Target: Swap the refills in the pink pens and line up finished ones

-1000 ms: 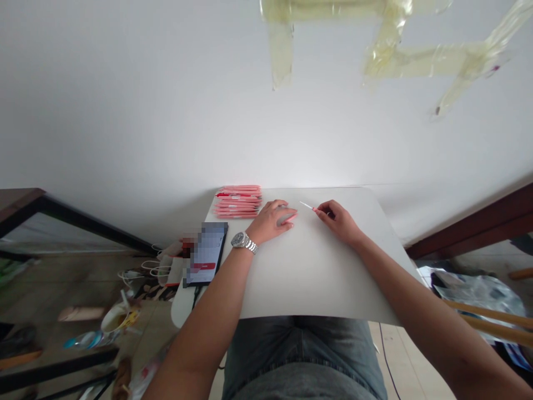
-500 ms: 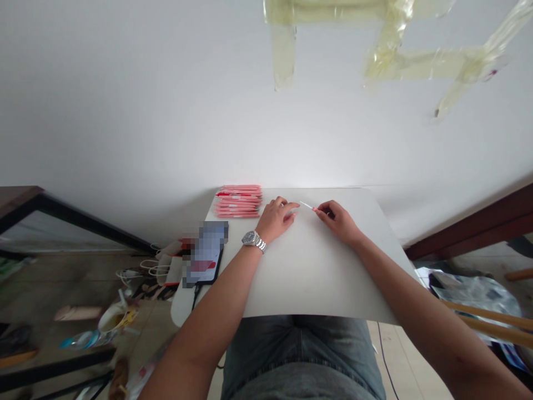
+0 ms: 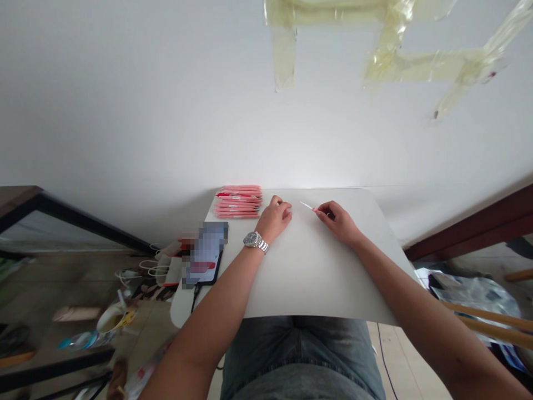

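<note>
In my right hand (image 3: 338,221), thumb and fingers pinch a thin white rod (image 3: 307,205) with a pinkish part by the fingertips, much like a pen refill. The rod points left and slightly away from me, above the white table (image 3: 316,272). My left hand (image 3: 273,218), with a metal watch (image 3: 252,239) on its wrist, is curled closed left of the rod's tip, apart from it. Something small and pale shows at its fingertips, too small to name. Just left of that hand lies a row of several pink pens (image 3: 238,206), one of them redder.
A phone (image 3: 207,253) with a blurred screen and a cable lies at the table's left edge. Behind the table rises a white wall (image 3: 166,111) with yellowish tape (image 3: 283,55). A cup (image 3: 111,319) and a bottle (image 3: 83,340) are on the floor at left.
My left hand has drawn back a little to the left, and its stretched index finger and thumb have curled closed. My right hand and the rod have stayed nearly still.
</note>
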Tool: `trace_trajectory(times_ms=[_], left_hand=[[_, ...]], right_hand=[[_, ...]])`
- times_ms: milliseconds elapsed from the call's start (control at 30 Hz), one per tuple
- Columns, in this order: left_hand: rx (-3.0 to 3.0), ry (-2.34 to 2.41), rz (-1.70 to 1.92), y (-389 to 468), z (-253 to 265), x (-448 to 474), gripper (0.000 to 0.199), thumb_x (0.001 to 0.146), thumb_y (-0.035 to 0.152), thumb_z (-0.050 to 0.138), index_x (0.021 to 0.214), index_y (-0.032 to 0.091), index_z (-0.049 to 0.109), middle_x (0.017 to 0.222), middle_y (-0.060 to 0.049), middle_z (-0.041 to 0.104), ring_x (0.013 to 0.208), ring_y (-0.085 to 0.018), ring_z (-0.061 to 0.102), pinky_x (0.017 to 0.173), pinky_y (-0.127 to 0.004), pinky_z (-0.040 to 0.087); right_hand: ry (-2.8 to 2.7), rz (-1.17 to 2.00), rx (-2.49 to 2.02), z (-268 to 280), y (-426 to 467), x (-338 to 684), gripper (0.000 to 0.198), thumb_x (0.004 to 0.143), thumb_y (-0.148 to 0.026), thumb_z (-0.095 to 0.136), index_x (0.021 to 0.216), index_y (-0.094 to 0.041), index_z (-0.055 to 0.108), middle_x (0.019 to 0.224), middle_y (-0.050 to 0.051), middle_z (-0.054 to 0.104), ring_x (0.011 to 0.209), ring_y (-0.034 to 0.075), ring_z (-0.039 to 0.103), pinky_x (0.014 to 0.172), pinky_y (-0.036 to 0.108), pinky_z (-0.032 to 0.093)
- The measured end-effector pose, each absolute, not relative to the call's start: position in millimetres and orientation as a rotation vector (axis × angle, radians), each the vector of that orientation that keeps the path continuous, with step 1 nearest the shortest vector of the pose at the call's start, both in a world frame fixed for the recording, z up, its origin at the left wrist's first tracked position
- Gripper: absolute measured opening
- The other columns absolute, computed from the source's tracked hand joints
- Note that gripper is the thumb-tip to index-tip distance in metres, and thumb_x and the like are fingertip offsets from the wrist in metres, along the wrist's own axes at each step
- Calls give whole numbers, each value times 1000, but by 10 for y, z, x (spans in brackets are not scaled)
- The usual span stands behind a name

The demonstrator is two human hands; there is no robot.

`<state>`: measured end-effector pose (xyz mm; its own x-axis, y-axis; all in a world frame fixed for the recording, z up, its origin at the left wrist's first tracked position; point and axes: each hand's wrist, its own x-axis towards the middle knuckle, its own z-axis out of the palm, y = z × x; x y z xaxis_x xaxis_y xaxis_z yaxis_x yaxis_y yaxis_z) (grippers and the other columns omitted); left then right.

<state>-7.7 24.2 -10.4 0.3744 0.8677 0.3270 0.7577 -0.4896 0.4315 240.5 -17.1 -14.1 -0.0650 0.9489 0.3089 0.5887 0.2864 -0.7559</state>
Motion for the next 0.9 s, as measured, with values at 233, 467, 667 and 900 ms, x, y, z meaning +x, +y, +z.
trace_trajectory(times_ms=[233, 467, 667, 900], left_hand=[[2486, 1437, 855, 196, -61, -138, 20, 89, 33, 71, 106, 22, 73, 116, -8, 57, 101, -24, 62, 103, -43, 50], [2548, 1306, 776, 193, -47, -212, 32, 87, 40, 75, 113, 24, 68, 120, -7, 63, 111, -28, 58, 106, -46, 46], [2533, 1301, 768, 195, -59, -262, 36, 86, 41, 77, 117, 25, 68, 119, -6, 63, 110, -27, 58, 106, -46, 46], [2499, 1320, 769, 178, -74, -265, 38, 86, 41, 76, 120, 27, 67, 116, -7, 60, 110, -27, 58, 106, -45, 46]], right_hand=[[-1760, 569, -1400, -142, -171, 2411, 44, 95, -66, 56, 98, -23, 65, 91, 6, 67, 77, 20, 60, 70, 35, 49], [-1761, 575, -1385, -148, -168, 2419, 43, 95, -64, 57, 98, -22, 65, 90, 6, 66, 77, 19, 60, 70, 34, 49], [-1760, 575, -1395, -147, -171, 2425, 43, 95, -65, 57, 98, -23, 65, 91, 6, 67, 78, 20, 61, 71, 34, 50], [-1755, 579, -1400, -173, -159, 2433, 44, 94, -66, 56, 98, -24, 65, 91, 6, 68, 77, 20, 61, 71, 35, 50]])
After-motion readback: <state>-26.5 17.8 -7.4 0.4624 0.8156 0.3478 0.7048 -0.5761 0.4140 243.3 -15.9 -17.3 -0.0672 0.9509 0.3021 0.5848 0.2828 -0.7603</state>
